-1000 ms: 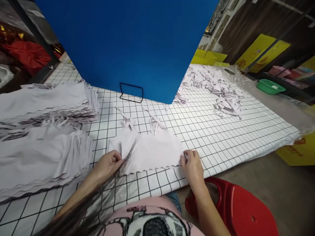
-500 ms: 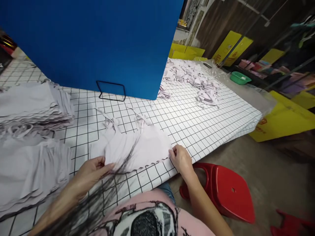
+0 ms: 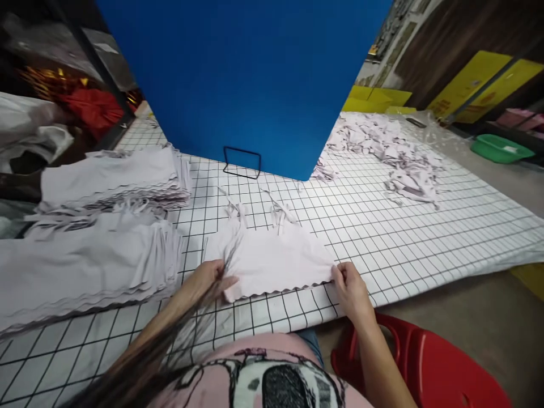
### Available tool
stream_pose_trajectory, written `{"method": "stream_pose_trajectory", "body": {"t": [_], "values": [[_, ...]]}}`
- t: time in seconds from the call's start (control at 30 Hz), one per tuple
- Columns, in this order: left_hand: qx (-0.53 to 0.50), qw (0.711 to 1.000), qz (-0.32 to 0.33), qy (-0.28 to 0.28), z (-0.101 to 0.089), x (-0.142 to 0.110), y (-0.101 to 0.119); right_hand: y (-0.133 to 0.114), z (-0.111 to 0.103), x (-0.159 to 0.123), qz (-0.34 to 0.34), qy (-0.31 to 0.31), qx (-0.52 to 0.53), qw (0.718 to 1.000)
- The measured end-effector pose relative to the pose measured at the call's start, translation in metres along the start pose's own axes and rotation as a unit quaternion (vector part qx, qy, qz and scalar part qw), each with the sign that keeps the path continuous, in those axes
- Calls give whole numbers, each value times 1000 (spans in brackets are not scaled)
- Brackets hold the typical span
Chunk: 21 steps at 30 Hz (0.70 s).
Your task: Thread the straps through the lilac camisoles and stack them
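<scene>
A pale pinkish-white camisole point(image 3: 280, 258) lies flat on the checked tablecloth, its thin straps pointing away from me and its wavy hem towards me. My right hand point(image 3: 352, 290) pinches the right end of that hem between thumb and fingers. At the lower left corner, my left hand point(image 3: 208, 283) has its thumb over the fabric and its fingers closed at the edge. Strands of dark hair hang across my left hand and part of the camisole. To the left lie two stacks of similar garments, a nearer stack point(image 3: 85, 266) and a farther stack point(image 3: 110, 175).
A large blue board point(image 3: 250, 79) with a black wire stand point(image 3: 242, 163) rises behind the camisole. Loose pale fabric pieces point(image 3: 382, 141) are heaped at the back right. A red plastic stool point(image 3: 450, 362) stands by the table's front edge. A green basin point(image 3: 501, 148) sits at far right.
My view has swung left, so everything appears farther right. Both hands keep their hold on the camisole's lower corners, and it looks flatter and straighter along the hem.
</scene>
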<state>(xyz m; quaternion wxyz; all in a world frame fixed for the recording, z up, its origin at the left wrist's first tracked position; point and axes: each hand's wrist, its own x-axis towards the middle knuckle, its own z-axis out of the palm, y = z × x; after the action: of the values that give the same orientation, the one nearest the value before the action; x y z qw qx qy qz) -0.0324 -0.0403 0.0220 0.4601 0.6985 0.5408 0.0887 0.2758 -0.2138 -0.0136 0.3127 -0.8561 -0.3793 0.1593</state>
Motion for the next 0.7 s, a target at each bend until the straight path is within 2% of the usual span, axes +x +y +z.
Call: {"method": "stream_pose_trajectory", "body": {"t": [0.07, 0.13, 0.17, 0.2, 0.27, 0.3, 0.37, 0.43, 0.53, 0.6, 0.7], "values": [[81, 992, 71, 70, 1, -3, 7, -7, -1, 1, -25, -13, 43, 999], [136, 969, 171, 113, 6, -3, 25, -24, -1, 1, -62, -35, 73, 995], [146, 955, 233, 107, 9, -2, 39, -35, -2, 1, -87, -50, 83, 991], [148, 936, 310, 75, 13, 0, 55, -48, -2, 1, -118, -66, 91, 987], [148, 880, 452, 2, 21, 8, 91, -76, -3, 3, -185, -92, 109, 972], [153, 854, 495, -40, 24, 14, 107, -88, -4, 4, -216, -99, 119, 964], [179, 832, 515, -103, 26, 27, 135, -107, -7, 7, -257, -82, 137, 953], [214, 836, 491, -117, 22, 38, 154, -118, -8, 11, -262, -33, 162, 951], [208, 860, 459, -83, 7, 45, 169, -126, -2, 16, -234, 4, 193, 953], [151, 876, 454, -56, -8, 45, 176, -132, 7, 20, -222, -27, 194, 955], [61, 888, 455, 19, -36, 43, 188, -141, 21, 27, -220, -74, 178, 956]]}}
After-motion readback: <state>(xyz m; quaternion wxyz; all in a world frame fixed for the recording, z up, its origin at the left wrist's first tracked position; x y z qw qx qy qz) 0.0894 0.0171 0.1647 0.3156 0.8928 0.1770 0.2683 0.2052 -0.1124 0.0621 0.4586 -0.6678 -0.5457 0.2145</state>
